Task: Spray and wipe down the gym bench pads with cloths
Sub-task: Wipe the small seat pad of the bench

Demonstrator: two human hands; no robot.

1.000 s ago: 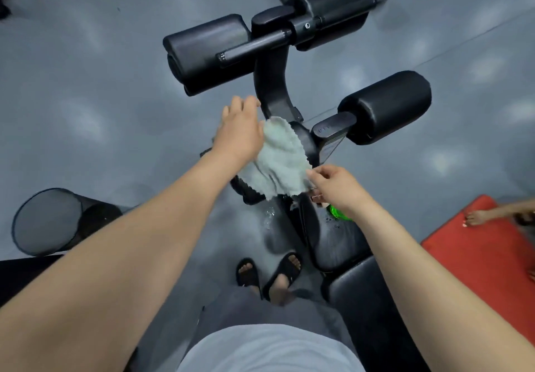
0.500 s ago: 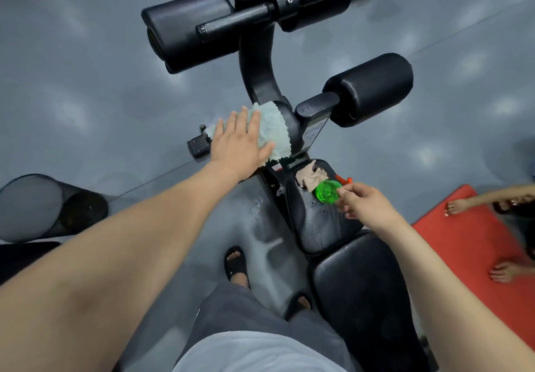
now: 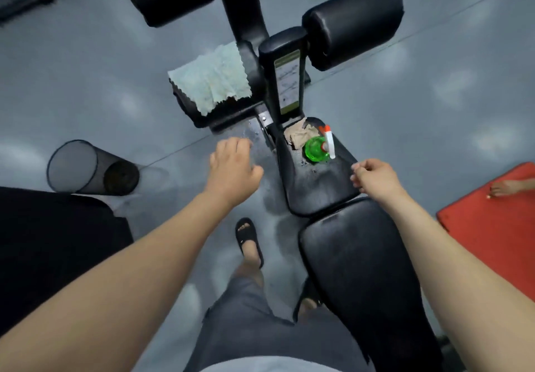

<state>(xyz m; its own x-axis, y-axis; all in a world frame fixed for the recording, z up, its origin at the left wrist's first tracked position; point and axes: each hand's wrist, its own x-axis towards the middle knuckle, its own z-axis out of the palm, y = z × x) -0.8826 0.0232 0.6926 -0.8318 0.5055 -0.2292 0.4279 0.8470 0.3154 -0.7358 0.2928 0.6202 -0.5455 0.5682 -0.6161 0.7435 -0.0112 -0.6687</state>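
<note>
Plainly, both hands empty beside the bench

Only one label showed, a pale rectangular sticker [image 3: 286, 82] on the black upright post, and its print was too blurred to read. The black padded gym bench ran away from the person, from the long back pad [image 3: 362, 270] to the droplet-speckled seat pad [image 3: 315, 189]. A pale green scalloped cloth [image 3: 210, 82] lay draped over the lower left roller pad, its long axis across the bench line. A green spray bottle [image 3: 315, 148] with a white and orange trigger stood upright at the far end of the seat pad, nozzle pointing away, touching a crumpled brown cloth [image 3: 298, 135]. The left hand [image 3: 231, 166] hung palm down over the grey floor, fingers loosely curled, holding nothing. The right hand [image 3: 376, 179] hovered at the seat pad's right edge, likewise loose and empty.
</note>
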